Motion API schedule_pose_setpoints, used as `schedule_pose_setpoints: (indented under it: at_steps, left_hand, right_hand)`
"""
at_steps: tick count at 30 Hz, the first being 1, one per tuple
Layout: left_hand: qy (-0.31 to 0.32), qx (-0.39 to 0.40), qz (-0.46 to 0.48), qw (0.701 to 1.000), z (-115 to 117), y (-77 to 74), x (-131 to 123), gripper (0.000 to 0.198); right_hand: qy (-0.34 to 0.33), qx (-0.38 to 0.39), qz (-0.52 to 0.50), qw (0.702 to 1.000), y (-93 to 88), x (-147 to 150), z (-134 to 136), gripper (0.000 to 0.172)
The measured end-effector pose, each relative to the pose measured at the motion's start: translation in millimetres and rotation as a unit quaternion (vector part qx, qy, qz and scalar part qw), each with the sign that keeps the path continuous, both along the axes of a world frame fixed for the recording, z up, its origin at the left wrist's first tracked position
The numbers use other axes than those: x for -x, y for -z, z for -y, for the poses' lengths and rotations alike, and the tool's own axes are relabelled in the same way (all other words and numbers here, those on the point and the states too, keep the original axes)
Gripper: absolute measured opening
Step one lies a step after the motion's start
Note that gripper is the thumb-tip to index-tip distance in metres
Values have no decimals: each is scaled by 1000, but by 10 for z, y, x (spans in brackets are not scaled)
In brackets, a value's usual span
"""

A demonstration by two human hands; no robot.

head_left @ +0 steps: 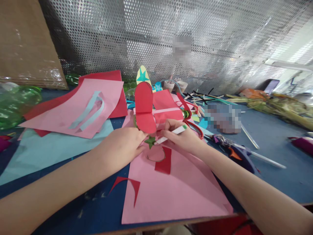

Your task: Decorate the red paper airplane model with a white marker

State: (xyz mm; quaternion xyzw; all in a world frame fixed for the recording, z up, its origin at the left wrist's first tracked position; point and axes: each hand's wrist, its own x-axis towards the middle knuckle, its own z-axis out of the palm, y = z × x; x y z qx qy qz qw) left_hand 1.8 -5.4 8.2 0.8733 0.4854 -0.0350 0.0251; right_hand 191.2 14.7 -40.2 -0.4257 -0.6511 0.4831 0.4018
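My right hand [181,134] grips a white marker [172,133] with a green end, its tip close to a small green star [150,142]. The fingers of my left hand [124,143] close at the star's left edge, partly hidden. Under both hands lies a large pink sheet [171,195]. A round outline [156,160] shows just below the star, beside a red paper piece [166,164]. Directly beyond my hands stands a folded red paper shape with a rounded top [143,99]. A red-wrapped bottle [168,114] lies to its right.
Pink and red sheets [73,107] with light blue strips overlap a light blue sheet [49,153] at left. Green plastic bottles [22,104] stand far left. Red-handled scissors [197,129], clear straws [266,160] and dry husks [283,107] lie right. A perforated metal wall [146,32] rises behind.
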Motion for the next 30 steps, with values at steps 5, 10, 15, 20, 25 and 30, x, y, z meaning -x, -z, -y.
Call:
schedule_pose_setpoints:
  at_steps: [5,10,15,20,25,30]
  left_hand:
    - [1,2,9,1000,-5,-4,-7,10]
    - [-2,6,2,1000,-7,3,1,10]
    - [6,-1,6,1000,-6,18,12,12]
    - [0,0,-1,1000,-4,11,2,11]
    - [-4,5,-14,1000,-8,-5,-15,10]
    - [-2,-1,-10,1000,-6,-1,-11,10]
  right_hand:
    - [2,-9,2,1000,23,-23,-21,18]
    - [1,-5,-1,1000,18,-24,-13,18]
    - [0,-4,1,1000,18,-25,-14,18]
    - [4,-1,-2,1000,18,-28,-18,18]
    - [-7,17,-9,1000,5,-26,-8,18]
    - [-9,16,-18,1000,-1,-18,-1,18]
